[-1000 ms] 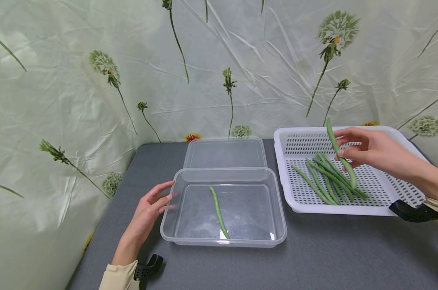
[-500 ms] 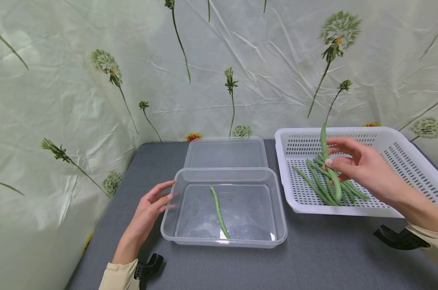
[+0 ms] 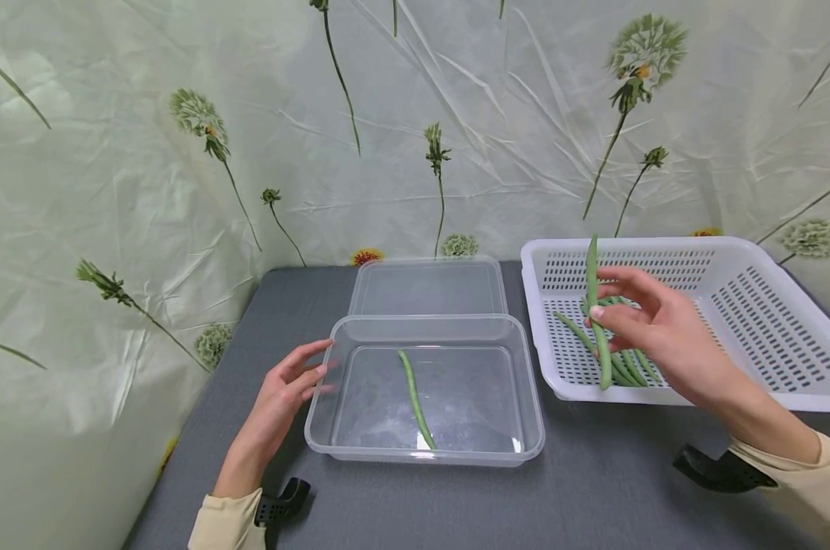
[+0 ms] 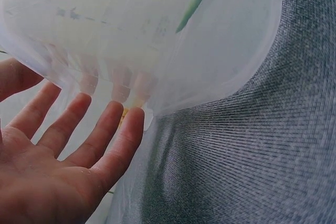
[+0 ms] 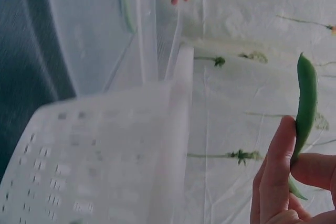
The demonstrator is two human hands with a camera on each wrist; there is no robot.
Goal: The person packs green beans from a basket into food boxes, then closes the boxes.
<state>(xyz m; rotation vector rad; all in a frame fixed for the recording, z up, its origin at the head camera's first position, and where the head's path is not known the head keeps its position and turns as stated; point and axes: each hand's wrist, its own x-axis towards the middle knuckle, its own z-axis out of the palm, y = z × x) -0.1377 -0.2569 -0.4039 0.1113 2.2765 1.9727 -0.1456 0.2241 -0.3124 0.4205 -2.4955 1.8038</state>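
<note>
Between thumb and fingers, my right hand pinches a green bean, held upright above the left part of a white perforated basket. Several more green beans lie in the basket, partly hidden by that hand. In the right wrist view the pinched bean points upward from the fingertips. My left hand touches the left wall of a clear plastic container with straight, spread fingers; in the left wrist view those fingers lie against the wall. One green bean rests on the container's floor.
A clear flat lid lies behind the container. Dark grey cloth covers the table. A pale plastic sheet with a dandelion print hangs behind and to the left.
My right hand has moved left within the basket area, carrying the pinched bean, which has turned more upright. The left hand and the container have stayed in place.
</note>
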